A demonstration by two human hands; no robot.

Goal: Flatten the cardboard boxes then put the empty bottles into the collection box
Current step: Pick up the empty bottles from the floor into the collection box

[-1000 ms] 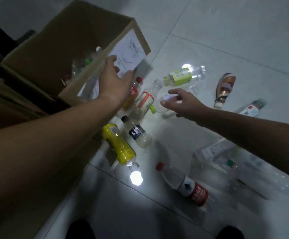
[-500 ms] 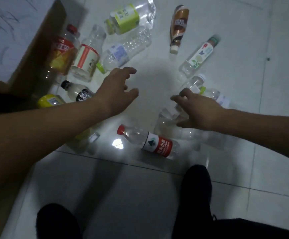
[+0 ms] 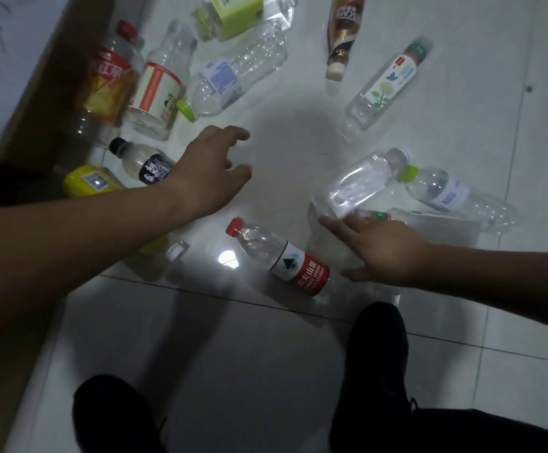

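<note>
Several empty plastic bottles lie scattered on the white tiled floor. The cardboard collection box stands at the top left, only its side wall in view. My left hand hovers over bare floor with loosely spread fingers, holding nothing. My right hand reaches flat, fingers straight, its fingertips at the base of a clear unlabelled bottle. Just left of that hand lies a red-capped, red-labelled water bottle. A black-capped small bottle and a yellow bottle lie by my left forearm.
More bottles lie further off: an orange-labelled one, a white-labelled one, a clear crinkled one, a brown one, a flower-labelled one, a green-capped one. My black shoes stand at the bottom.
The view dropped from the box to the floor. My left hand came away from the box and down over the bottles. My right hand moved toward the clear bottle, its fingers straightening.
</note>
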